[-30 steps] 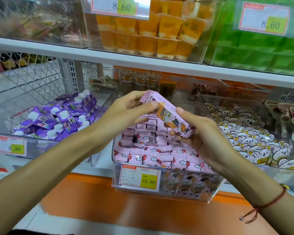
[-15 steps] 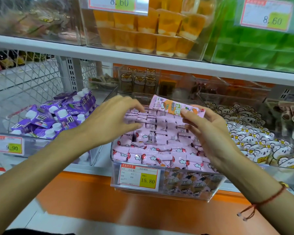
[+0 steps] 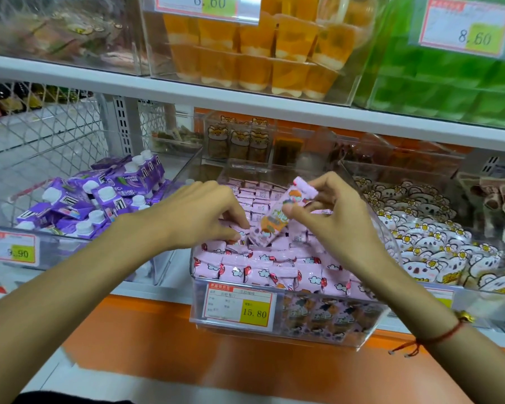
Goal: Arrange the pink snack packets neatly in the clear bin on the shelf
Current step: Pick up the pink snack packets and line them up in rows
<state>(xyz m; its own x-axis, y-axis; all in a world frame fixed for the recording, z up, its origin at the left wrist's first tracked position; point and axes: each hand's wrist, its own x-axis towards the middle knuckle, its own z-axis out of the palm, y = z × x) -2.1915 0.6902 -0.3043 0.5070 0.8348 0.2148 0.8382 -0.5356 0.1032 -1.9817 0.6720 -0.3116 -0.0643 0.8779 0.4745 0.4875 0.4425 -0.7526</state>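
Note:
A clear bin (image 3: pixel 370 330) on the lower shelf is packed with rows of pink snack packets (image 3: pixel 274 272), and a price tag (image 3: pixel 239 306) hangs on its front. My right hand (image 3: pixel 333 220) pinches one pink packet (image 3: pixel 277 217) between thumb and fingers and holds it tilted, its lower end down among the rows. My left hand (image 3: pixel 196 217) reaches into the left part of the bin, with its curled fingertips pressing on the packets there. What lies under its fingers is hidden.
A bin of purple cartons (image 3: pixel 99 196) stands to the left, and a bin of white cartoon packets (image 3: pixel 426 246) to the right. Small jars (image 3: pixel 239 141) sit behind. The upper shelf (image 3: pixel 245 103) carries orange jelly cups (image 3: pixel 260 53) and green packs (image 3: pixel 449 83).
My right hand has turned the packet from level to steeply tilted and lowered it into the bin. My left hand has moved right and down onto the packets.

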